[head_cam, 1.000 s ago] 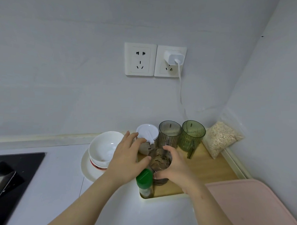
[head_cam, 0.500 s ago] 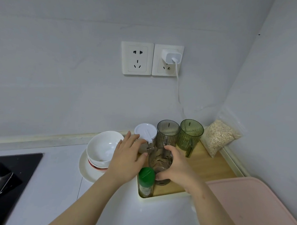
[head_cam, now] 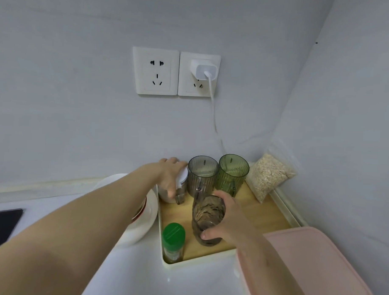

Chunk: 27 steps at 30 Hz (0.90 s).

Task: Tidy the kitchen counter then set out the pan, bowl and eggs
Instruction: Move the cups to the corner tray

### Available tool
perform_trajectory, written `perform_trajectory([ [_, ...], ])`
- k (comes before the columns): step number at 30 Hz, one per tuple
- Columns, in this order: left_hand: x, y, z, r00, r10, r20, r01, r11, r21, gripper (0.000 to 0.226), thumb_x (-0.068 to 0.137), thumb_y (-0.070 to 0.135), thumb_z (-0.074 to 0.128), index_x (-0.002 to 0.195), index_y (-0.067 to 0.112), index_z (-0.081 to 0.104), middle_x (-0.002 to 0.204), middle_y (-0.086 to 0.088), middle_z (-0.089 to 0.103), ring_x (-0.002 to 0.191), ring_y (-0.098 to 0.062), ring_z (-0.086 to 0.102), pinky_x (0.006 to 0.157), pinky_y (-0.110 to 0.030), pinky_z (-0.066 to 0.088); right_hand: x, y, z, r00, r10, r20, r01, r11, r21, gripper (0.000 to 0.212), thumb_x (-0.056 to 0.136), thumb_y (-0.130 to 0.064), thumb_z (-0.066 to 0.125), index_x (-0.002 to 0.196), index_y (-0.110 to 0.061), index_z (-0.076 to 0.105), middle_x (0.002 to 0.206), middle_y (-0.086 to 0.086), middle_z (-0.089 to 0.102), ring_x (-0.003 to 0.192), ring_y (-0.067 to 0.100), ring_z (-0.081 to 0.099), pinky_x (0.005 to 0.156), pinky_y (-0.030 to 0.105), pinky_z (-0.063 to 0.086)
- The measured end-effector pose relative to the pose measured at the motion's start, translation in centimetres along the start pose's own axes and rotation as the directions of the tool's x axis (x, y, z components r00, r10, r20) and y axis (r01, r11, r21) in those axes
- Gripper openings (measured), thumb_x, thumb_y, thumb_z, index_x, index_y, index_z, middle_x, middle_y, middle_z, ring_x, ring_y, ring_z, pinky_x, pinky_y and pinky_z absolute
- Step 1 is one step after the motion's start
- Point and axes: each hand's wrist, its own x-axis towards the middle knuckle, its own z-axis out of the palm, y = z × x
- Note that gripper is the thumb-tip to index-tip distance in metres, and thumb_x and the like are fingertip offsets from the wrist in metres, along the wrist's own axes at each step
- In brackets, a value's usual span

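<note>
As you reach forward over the surface point(head_cam: 127, 275), your left hand point(head_cam: 170, 177) is clamped on the white-lidded jar point(head_cam: 182, 180), with its fingers curled over the lid and the thumb down the near side; the jar looks white inside. Your right hand point(head_cam: 227, 219) is wrapped round the brown glass point(head_cam: 207, 216), fingers at its far side and thumb at its near side, and the glass stands upright on the wooden tray point(head_cam: 257, 213). Whether the glass holds anything cannot be told through its patterned wall.

Just beyond your right hand stand a grey ribbed cup point(head_cam: 202, 176) and a green ribbed cup point(head_cam: 232, 173), side by side and touching; the grey one is just beside the jar under your left hand. To the near left of your right hand a green-capped bottle point(head_cam: 173, 241) stands in the tray's near corner. Far right of both hands, a clear bag of oats point(head_cam: 269, 174) leans in the wall corner.

The bowl point(head_cam: 113, 179) sits under your left forearm on a white plate point(head_cam: 145, 227), mostly hidden. A pink board point(head_cam: 317, 262) lies under your right forearm
</note>
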Motion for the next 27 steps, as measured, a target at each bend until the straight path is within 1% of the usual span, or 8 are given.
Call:
perform_trajectory([
  [5, -1.8, 0.6, -0.4, 0.995, -0.005, -0.096, 0.001, 0.999, -0.033, 0.093, 0.070, 0.020, 0.075, 0.145, 0.017, 0.021, 0.144, -0.006, 0.030, 0.131, -0.029, 0.031, 0.101, -0.038, 0.040, 0.0, 0.2, -0.4, 1.000, 0.003, -0.015, -0.003, 1.000, -0.010, 0.100, 0.056, -0.011, 0.085, 0.136, -0.032, 0.029, 0.133, -0.002, 0.028, 0.112, 0.012, 0.036, 0.093, 0.024, 0.039],
  [10, -3.2, 0.9, 0.7, 0.997, 0.006, -0.078, -0.004, 1.000, 0.024, 0.098, 0.067, 0.025, 0.079, 0.144, 0.020, 0.019, 0.139, -0.007, 0.034, 0.122, -0.031, 0.041, 0.094, -0.038, 0.044, -0.1, -0.5, -0.6, 0.999, 0.013, -0.030, -0.012, 0.999, 0.035, 0.099, 0.056, -0.011, 0.086, 0.135, -0.033, 0.031, 0.135, -0.001, 0.030, 0.121, 0.018, 0.039, 0.098, 0.032, 0.044],
  [14, -3.1, 1.3, 1.4, 0.984, -0.002, -0.181, 0.014, 0.998, 0.069, 0.086, 0.066, 0.027, 0.078, 0.136, 0.018, 0.028, 0.130, -0.008, 0.041, 0.114, -0.031, 0.047, 0.089, -0.037, 0.046, -0.4, -0.8, -0.9, 0.999, 0.014, -0.034, -0.012, 0.997, 0.080, 0.098, 0.055, -0.011, 0.086, 0.134, -0.034, 0.032, 0.133, -0.001, 0.032, 0.119, 0.018, 0.042, 0.097, 0.035, 0.047],
  [16, -3.3, 1.4, 1.2, 0.989, -0.003, -0.147, 0.005, 1.000, 0.018, 0.081, 0.064, 0.030, 0.079, 0.129, 0.016, 0.033, 0.123, -0.007, 0.045, 0.107, -0.028, 0.051, 0.084, -0.035, 0.047, -0.5, -0.6, -1.3, 0.999, 0.008, -0.043, -0.005, 0.996, 0.085, 0.096, 0.055, -0.011, 0.086, 0.132, -0.034, 0.033, 0.133, -0.001, 0.033, 0.118, 0.018, 0.042, 0.095, 0.033, 0.047],
  [19, -4.2, 1.9, 1.3, 0.999, 0.047, -0.022, -0.048, 0.997, -0.054, 0.078, 0.063, 0.033, 0.079, 0.125, 0.013, 0.035, 0.108, -0.003, 0.047, 0.097, -0.023, 0.052, 0.078, -0.032, 0.047, -0.6, -0.4, -1.9, 0.997, 0.004, -0.077, 0.004, 0.995, 0.103, 0.095, 0.056, -0.011, 0.085, 0.133, -0.035, 0.033, 0.135, -0.001, 0.033, 0.120, 0.018, 0.042, 0.095, 0.032, 0.046],
  [21, -4.6, 2.2, 1.4, 0.996, 0.086, 0.038, -0.083, 0.995, -0.058, 0.073, 0.064, 0.030, 0.078, 0.122, 0.012, 0.037, 0.104, -0.002, 0.048, 0.094, -0.021, 0.052, 0.079, -0.033, 0.049, -0.7, -0.5, -2.3, 0.995, -0.002, -0.095, 0.014, 0.993, 0.121, 0.094, 0.057, -0.011, 0.085, 0.133, -0.034, 0.034, 0.133, -0.001, 0.035, 0.119, 0.017, 0.042, 0.095, 0.032, 0.044],
  [24, -4.9, 2.1, 1.3, 0.990, 0.113, 0.088, -0.106, 0.991, -0.084, 0.076, 0.068, 0.031, 0.077, 0.129, 0.012, 0.037, 0.112, -0.002, 0.049, 0.099, -0.020, 0.049, 0.086, -0.033, 0.047, -1.0, -0.9, -2.9, 0.994, -0.008, -0.110, 0.025, 0.989, 0.148, 0.093, 0.058, -0.008, 0.085, 0.132, -0.033, 0.035, 0.130, 0.000, 0.037, 0.115, 0.017, 0.042, 0.093, 0.031, 0.044],
  [27, -5.1, 1.5, 0.6, 0.980, 0.105, 0.166, -0.072, 0.978, -0.197, 0.075, 0.075, 0.038, 0.073, 0.136, 0.016, 0.036, 0.126, 0.001, 0.047, 0.111, -0.020, 0.047, 0.093, -0.030, 0.043, -1.3, -1.7, -3.5, 0.989, -0.022, -0.148, 0.049, 0.982, 0.180, 0.089, 0.057, -0.007, 0.085, 0.127, -0.033, 0.037, 0.128, 0.000, 0.038, 0.115, 0.018, 0.044, 0.093, 0.032, 0.044],
])
